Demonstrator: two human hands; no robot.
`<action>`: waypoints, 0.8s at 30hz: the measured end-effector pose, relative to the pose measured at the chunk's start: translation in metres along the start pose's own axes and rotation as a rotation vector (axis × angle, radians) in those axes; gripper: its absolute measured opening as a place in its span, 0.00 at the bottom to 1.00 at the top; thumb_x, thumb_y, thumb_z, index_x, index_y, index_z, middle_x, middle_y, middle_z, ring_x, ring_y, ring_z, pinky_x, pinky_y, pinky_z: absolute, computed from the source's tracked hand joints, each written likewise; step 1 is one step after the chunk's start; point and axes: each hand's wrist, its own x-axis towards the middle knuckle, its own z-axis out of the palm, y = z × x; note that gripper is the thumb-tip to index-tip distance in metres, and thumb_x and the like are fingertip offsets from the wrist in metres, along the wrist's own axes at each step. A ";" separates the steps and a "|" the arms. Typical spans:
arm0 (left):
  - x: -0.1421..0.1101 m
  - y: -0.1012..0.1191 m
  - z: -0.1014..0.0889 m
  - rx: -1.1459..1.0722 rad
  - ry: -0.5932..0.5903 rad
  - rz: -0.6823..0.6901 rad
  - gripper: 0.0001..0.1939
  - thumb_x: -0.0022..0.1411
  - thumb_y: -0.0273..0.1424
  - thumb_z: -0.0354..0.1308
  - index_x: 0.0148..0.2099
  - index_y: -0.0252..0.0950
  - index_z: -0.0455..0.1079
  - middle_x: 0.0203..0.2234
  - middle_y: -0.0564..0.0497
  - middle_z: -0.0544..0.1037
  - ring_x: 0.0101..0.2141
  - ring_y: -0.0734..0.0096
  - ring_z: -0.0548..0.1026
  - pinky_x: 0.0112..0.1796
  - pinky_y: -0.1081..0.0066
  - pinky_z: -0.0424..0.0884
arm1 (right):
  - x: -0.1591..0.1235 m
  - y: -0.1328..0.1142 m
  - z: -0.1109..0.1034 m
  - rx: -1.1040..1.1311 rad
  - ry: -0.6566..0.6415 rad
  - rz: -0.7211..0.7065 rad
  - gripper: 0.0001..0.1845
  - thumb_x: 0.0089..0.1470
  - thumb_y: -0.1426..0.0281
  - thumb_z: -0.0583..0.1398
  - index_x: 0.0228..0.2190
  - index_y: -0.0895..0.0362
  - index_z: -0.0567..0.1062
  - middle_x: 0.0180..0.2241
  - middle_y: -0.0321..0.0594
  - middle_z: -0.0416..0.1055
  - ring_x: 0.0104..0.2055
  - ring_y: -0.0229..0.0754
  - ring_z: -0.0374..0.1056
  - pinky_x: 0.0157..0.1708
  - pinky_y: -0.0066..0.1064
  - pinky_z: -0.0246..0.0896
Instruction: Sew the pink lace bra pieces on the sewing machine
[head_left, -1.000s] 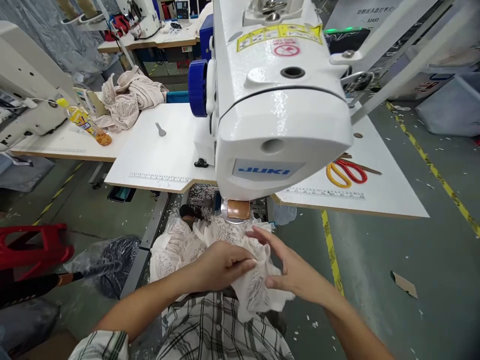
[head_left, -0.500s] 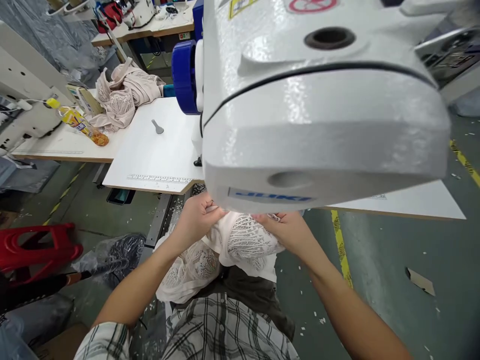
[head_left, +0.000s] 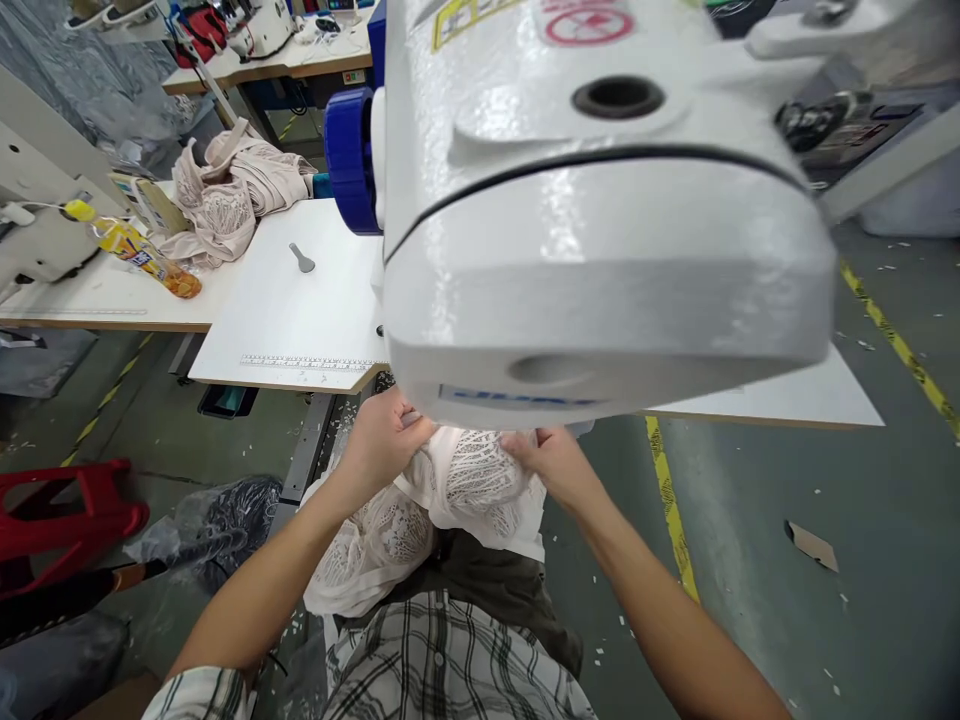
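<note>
A pale lace bra (head_left: 480, 475) hangs below the front of the white sewing machine (head_left: 600, 270) and rests over my lap. My left hand (head_left: 386, 435) pinches the bra's band at its left side, thumb and fingers pressed together. On the other side, my right hand (head_left: 555, 460) grips the lace cup's edge between thumb and fingers. The machine head hides the upper edge of the fabric and the needle area. Another lace cup (head_left: 401, 525) of the pale material droops below my left hand.
The white table (head_left: 300, 310) carries a grey flat tool (head_left: 301, 258). Beyond it lie a heap of pale bras (head_left: 232, 190) and a drink bottle (head_left: 142, 255). A red stool (head_left: 67, 515) and a plastic bag (head_left: 225, 520) stand at the left on the floor.
My right hand has shifted slightly left and inward along the lace cup. My left hand keeps its pinch. The whole view has shifted a little as my head moved.
</note>
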 end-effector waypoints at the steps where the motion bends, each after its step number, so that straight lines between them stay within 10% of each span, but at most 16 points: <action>1: -0.001 -0.001 -0.001 0.004 0.003 -0.003 0.08 0.56 0.26 0.55 0.26 0.34 0.59 0.20 0.53 0.64 0.26 0.73 0.62 0.28 0.74 0.58 | -0.003 0.010 0.003 0.058 -0.082 -0.009 0.46 0.44 0.37 0.62 0.53 0.59 0.71 0.47 0.54 0.72 0.47 0.54 0.70 0.47 0.42 0.68; 3: -0.002 -0.001 -0.004 0.002 0.012 -0.020 0.12 0.57 0.26 0.55 0.25 0.34 0.55 0.18 0.54 0.60 0.24 0.76 0.58 0.27 0.74 0.55 | -0.011 0.030 0.007 0.098 -0.300 0.006 0.53 0.42 0.38 0.64 0.60 0.58 0.65 0.56 0.56 0.66 0.56 0.57 0.65 0.55 0.45 0.63; 7: -0.007 0.001 -0.008 -0.021 0.024 -0.063 0.12 0.58 0.26 0.56 0.26 0.34 0.55 0.18 0.55 0.58 0.23 0.77 0.55 0.26 0.74 0.51 | -0.028 0.058 0.007 0.130 -0.573 0.132 0.36 0.52 0.55 0.66 0.59 0.56 0.69 0.57 0.51 0.67 0.55 0.53 0.66 0.58 0.45 0.61; 15: -0.013 -0.003 -0.004 -0.024 -0.017 -0.092 0.11 0.64 0.33 0.57 0.31 0.34 0.62 0.19 0.56 0.57 0.22 0.79 0.53 0.24 0.74 0.50 | -0.046 0.064 -0.006 0.455 -0.402 0.275 0.17 0.55 0.58 0.66 0.37 0.60 0.79 0.40 0.47 0.76 0.41 0.44 0.73 0.45 0.35 0.67; 24: -0.029 -0.008 -0.007 0.156 0.155 0.099 0.08 0.67 0.35 0.54 0.39 0.35 0.65 0.32 0.48 0.72 0.33 0.70 0.71 0.31 0.72 0.65 | -0.068 0.052 -0.013 0.603 -0.028 0.290 0.20 0.45 0.52 0.70 0.33 0.55 0.81 0.31 0.43 0.77 0.28 0.40 0.71 0.32 0.30 0.69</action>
